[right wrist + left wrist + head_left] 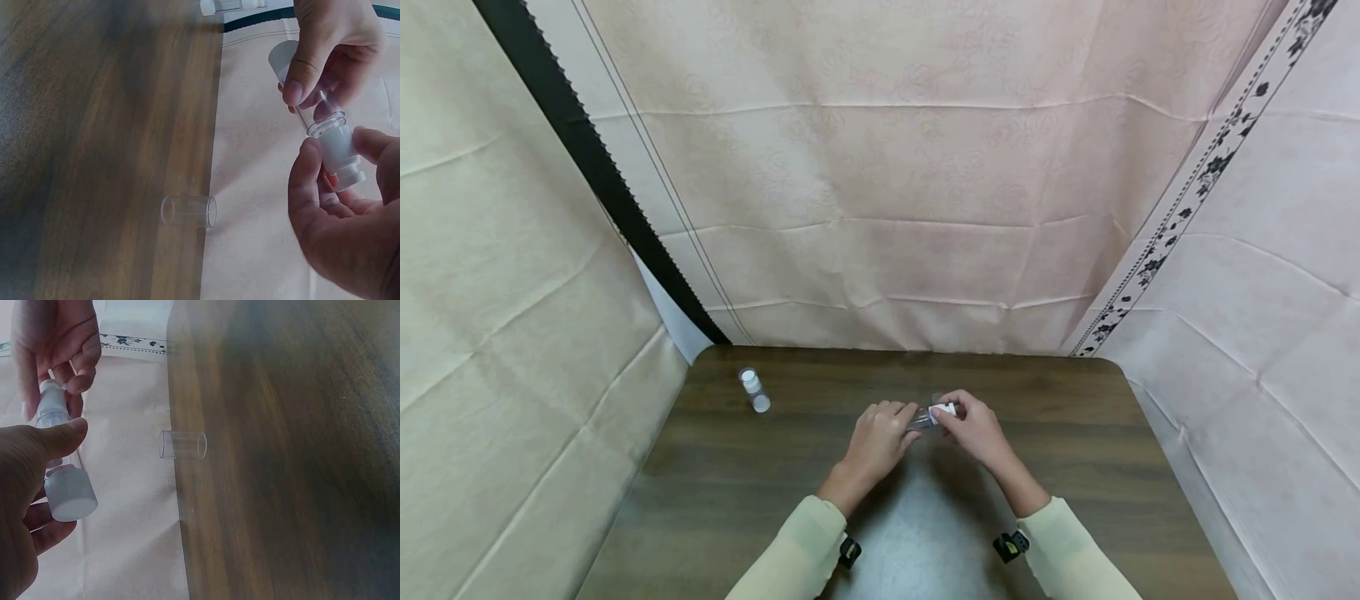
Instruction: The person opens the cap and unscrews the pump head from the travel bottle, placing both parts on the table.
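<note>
Your left sleeve [797, 546] and right sleeve [1075, 550] are long and pale yellow-green. You wear a boxy black camera [849, 552] with yellow markings at each wrist. Your hands [877, 437] are bare.

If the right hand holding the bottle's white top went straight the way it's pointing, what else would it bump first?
In the left wrist view, probably the left hand, at its thumb: the right hand points along the bottle toward it. Depth is unclear.

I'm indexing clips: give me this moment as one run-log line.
left hand: grips bottle | right hand: pinches white top | clear tube: on table | second bottle: far left
</note>
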A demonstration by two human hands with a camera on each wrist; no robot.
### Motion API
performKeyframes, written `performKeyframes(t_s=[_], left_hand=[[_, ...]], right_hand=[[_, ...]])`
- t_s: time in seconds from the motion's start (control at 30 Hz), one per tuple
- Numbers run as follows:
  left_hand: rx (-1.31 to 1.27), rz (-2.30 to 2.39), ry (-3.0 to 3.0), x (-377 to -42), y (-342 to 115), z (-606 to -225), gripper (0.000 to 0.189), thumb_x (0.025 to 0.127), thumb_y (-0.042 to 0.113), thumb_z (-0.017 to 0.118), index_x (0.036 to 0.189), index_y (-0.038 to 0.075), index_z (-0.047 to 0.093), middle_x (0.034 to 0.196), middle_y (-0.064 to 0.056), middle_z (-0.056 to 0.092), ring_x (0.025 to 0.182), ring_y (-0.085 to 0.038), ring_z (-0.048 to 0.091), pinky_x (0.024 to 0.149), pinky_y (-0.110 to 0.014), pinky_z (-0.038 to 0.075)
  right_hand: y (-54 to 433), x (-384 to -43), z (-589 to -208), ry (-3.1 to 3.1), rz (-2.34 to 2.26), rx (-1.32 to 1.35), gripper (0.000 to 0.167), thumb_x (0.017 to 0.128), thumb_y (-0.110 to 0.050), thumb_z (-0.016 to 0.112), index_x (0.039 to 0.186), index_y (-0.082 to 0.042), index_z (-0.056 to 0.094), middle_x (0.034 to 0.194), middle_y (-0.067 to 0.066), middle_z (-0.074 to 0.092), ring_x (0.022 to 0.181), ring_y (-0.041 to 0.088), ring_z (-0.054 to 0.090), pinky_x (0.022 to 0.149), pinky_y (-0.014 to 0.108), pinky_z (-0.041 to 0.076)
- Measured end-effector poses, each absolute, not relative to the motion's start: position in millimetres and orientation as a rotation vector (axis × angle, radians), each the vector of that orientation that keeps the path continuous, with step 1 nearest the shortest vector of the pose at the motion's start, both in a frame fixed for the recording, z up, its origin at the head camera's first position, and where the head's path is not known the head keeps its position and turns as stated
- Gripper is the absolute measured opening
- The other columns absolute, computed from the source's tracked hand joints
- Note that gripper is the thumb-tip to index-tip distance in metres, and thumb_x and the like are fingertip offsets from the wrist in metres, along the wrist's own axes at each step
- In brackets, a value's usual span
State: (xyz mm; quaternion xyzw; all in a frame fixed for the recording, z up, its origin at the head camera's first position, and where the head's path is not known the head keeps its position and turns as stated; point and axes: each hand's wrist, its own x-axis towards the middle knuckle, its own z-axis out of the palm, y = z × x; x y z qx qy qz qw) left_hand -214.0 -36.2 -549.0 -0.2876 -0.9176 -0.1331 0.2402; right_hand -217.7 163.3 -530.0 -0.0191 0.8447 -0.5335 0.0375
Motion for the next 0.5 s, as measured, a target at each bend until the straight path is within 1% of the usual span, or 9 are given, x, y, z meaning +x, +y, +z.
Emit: performKeyframes(t_s=[0.13,0.17,0.27,0.37,0.5], left_hand=[[-0.773,-0.367,-2.549,-213.7,-36.6,-547.8,0.044,0.086,0.036,0.085,0.119,0.01,0.075,0.104,-0.004,0.078,0.089,-0.017,0.073,0.077,-0.032,0.059],[-0.771,-0.369,-2.556,-213.8,-36.6,-547.6,0.044,0.086,0.037,0.085,0.12,0.01,0.075,0.104,-0.004,0.078,0.089,-0.017,0.073,0.077,-0.031,0.059],[-0.763,-0.366,-2.572,-214.5,-36.4,-547.8,0.044,0.086,0.038,0.084,0.12,0.011,0.075,0.104,-0.004,0.078,0.089,-0.017,0.072,0.078,-0.031,0.059],[-0.758,-0.369,-2.575,-215.1,-36.5,-549.1,0.044,0.086,0.038,0.084,0.12,0.011,0.075,0.104,-0.003,0.078,0.089,-0.016,0.072,0.077,-0.031,0.059],[-0.758,-0.369,-2.563,-215.0,-36.6,-550.2,0.043,0.086,0.038,0.084,0.119,0.011,0.075,0.103,-0.003,0.078,0.088,-0.016,0.072,0.076,-0.032,0.059]], right_hand=[[165.0,-217.3,-529.7,2.584,-1.698,-0.138,0.03,0.093,-0.014,0.078,0.118,-0.002,0.067,0.108,0.016,0.074,0.088,0.015,0.066,0.071,0.022,0.055],[165.5,-217.4,-530.0,2.583,-1.707,-0.16,0.029,0.093,-0.012,0.078,0.118,-0.002,0.067,0.111,0.017,0.073,0.091,0.015,0.065,0.072,0.02,0.054],[166.8,-217.5,-531.9,2.553,-1.746,-0.225,0.027,0.092,-0.008,0.078,0.116,-0.002,0.066,0.116,0.019,0.072,0.095,0.017,0.064,0.076,0.019,0.053],[167.3,-217.7,-533.8,2.51,-1.796,-0.287,0.023,0.093,-0.007,0.076,0.113,-0.002,0.065,0.118,0.02,0.069,0.095,0.018,0.064,0.077,0.021,0.054],[165.0,-218.6,-537.0,2.499,-1.856,-0.288,0.016,0.096,-0.009,0.074,0.109,-0.003,0.067,0.116,0.018,0.068,0.096,0.018,0.063,0.078,0.022,0.054]])
